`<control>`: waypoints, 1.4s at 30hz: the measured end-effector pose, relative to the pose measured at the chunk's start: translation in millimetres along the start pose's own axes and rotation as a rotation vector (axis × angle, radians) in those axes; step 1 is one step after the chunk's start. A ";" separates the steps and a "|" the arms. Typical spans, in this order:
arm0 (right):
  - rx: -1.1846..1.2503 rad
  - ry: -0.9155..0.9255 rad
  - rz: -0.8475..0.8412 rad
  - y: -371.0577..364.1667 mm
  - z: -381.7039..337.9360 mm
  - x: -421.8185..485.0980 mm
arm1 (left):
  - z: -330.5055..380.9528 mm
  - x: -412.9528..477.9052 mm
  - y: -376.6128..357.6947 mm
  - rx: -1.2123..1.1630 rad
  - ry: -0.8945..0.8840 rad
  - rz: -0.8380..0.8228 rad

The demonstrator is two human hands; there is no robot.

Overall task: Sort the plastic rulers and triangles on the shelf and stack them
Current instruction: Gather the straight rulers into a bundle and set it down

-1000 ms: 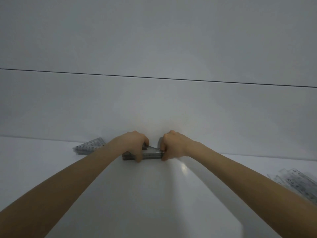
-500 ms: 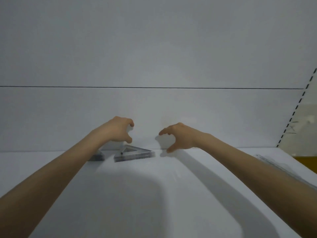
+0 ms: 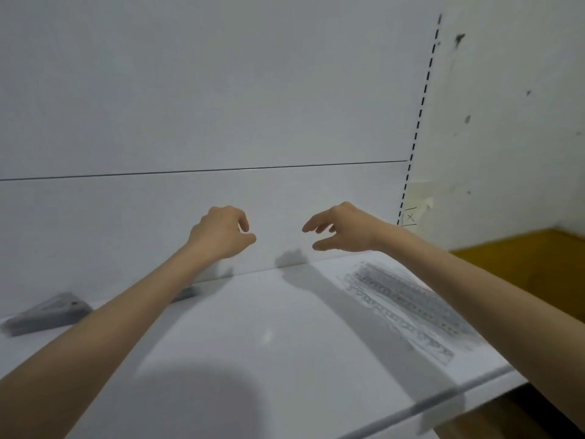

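Since half a second ago my view has swung right, and both hands have lifted further off the triangles. Left hand (image 3: 221,232) and right hand (image 3: 345,229) hang above the shelf (image 3: 269,343), fingers loosely curled, gripping nothing. Triangle stack (image 3: 47,315) now lies at 8 o'clock, blurred. Second stack (image 3: 186,293) mostly hidden behind my left forearm. Clear rulers (image 3: 402,305) spread loose at 4 o'clock, fuller in view than before.

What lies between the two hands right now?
Nothing held or standing there: in the head view only the bare white back panel shows between the left hand and the right hand.
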State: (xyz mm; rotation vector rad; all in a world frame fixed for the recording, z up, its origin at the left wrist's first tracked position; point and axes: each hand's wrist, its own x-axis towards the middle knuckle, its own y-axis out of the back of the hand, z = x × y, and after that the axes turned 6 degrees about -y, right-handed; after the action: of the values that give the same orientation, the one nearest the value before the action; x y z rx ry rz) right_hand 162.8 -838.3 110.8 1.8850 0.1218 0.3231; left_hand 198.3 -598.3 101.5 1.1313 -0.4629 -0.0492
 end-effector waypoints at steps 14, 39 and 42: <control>-0.018 -0.070 0.036 66.5 164.4 -94.9 | 185.9 14.9 -84.3 -0.090 -0.057 -0.061; 0.602 -0.373 -0.279 -15.8 218.2 -80.6 | 204.9 -37.2 -170.7 -0.408 0.202 0.023; 0.735 -0.362 -0.265 -8.0 219.7 -82.9 | 210.0 -39.9 -177.3 -0.605 0.237 0.103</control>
State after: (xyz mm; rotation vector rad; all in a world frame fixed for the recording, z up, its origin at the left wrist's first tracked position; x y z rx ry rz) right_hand 146.1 -1055.9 23.8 2.5794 0.2678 -0.2930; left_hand 116.6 -845.1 4.1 0.5088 -0.2644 0.0337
